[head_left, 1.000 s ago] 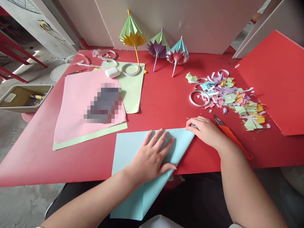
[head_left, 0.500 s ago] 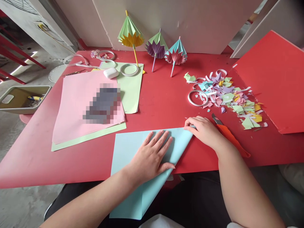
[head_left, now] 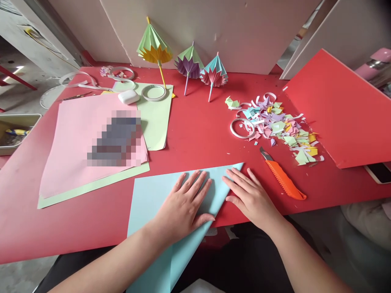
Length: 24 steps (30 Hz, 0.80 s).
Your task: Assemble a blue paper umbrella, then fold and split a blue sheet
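Note:
A sheet of light blue paper [head_left: 149, 199], folded over along a slanting edge on its right, lies on the red table and hangs past the front edge toward my lap. My left hand [head_left: 186, 203] lies flat on it with fingers spread and the thumb near the folded edge. Fingertips of my right hand [head_left: 249, 193] rest on the fold below the upper right corner; the fingers are stretched out and the thumb is apart. An orange utility knife [head_left: 284, 179] with its blade out lies to the right of that hand.
Pink paper sheets [head_left: 70, 142] with a blurred dark object [head_left: 114, 138] on top lie at left. Three paper umbrellas [head_left: 155, 47] lean on the back wall. Paper scraps [head_left: 277, 126] and a tape roll [head_left: 242, 128] lie right of centre, beside a raised red board [head_left: 339, 114].
My right hand has let go of the paper's upper right corner and moved down along the fold, its fingers now stretched out. My left hand stays flat on the paper. The view has shifted right.

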{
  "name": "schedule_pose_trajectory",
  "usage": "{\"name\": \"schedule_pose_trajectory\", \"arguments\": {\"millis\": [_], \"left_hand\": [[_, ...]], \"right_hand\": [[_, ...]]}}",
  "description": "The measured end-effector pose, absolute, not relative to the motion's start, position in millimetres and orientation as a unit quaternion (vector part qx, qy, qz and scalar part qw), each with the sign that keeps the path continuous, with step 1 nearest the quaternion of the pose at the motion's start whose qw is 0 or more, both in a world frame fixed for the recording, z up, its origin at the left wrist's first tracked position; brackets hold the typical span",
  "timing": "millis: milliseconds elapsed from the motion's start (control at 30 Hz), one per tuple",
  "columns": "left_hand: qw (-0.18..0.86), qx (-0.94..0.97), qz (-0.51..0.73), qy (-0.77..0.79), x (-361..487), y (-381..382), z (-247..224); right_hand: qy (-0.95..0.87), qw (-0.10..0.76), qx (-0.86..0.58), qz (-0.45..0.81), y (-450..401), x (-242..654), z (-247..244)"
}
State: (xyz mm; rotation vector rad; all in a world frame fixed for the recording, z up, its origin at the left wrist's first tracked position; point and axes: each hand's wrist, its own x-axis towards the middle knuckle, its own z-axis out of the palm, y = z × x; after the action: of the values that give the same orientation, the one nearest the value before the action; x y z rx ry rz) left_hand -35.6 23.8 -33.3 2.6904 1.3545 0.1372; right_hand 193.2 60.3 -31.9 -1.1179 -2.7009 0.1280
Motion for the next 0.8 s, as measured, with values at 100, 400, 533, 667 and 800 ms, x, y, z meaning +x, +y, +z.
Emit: {"name": "schedule_pose_trajectory", "arguments": {"millis": [100,400,533,667,800], "left_hand": [[0.058,0.891,0.051,0.448,-36,24,-34],[0.056,0.891,0.032,0.449,-36,24,-35],[0.054,0.891,0.034,0.449,-36,24,-34],[0.055,0.89,0.04,0.45,-36,24,-34],[0.055,0.89,0.041,0.451,-36,24,-33]], "right_hand": [[-0.916,0.088,-0.388,0.056,66,202,-32],[-0.904,0.06,-0.418,0.068,70,216,-33],[-0.896,0.067,-0.432,0.077,73,221,-35],[-0.885,0.08,-0.451,0.08,75,224,-36],[-0.885,0.078,-0.453,0.075,75,223,-36]]}}
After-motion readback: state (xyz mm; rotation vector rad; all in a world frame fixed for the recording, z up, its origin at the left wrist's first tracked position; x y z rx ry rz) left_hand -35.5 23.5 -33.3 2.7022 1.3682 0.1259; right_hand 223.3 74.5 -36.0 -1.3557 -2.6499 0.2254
